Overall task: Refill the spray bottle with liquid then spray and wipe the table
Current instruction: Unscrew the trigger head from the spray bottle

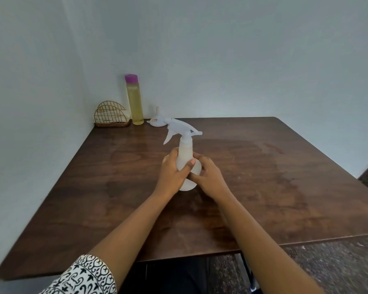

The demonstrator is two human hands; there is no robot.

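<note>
**Spray bottle upright mid-tabletop, both hands on it**

Spray bottle (pixel 185 154): white, translucent, standing about upright near the middle of the tabletop (pixel 106 187). The base looks down on the wood; can't tell if it's fully seated. Trigger head is screwed on, with the nozzle pointing away and to the left and the trigger lever hanging on the left side. Contents look cloudy and pale; fill level not readable.

Left hand (pixel 172 174): wrapped round the bottle body from the left, thumb laid across the front face. Firm grip.

Right hand (pixel 209 176): on the right side of the body, fingers curled against the lower half. The two hands meet at the bottle and the left thumb overlaps the right fingers.

Behind the bottle, near the far edge: a white funnel (pixel 157 120) sitting wide end down, spout up, with a small red label on it. It sits just past the spray nozzle in this view.

Left of the funnel: a tall clear bottle (pixel 135 105) of yellow liquid, purple cap on, standing upright by the wall corner.

Far-left corner: a gold wire holder (pixel 112 115) with something pale folded inside, touching or just beside the yellow bottle's base.

The tabletop is dark brown wood, with a darker patch right of the spray bottle. A black-and-white patterned sleeve (pixel 83 276) shows on the left arm. Speckled stone floor (pixel 338 268) lower right.
</note>
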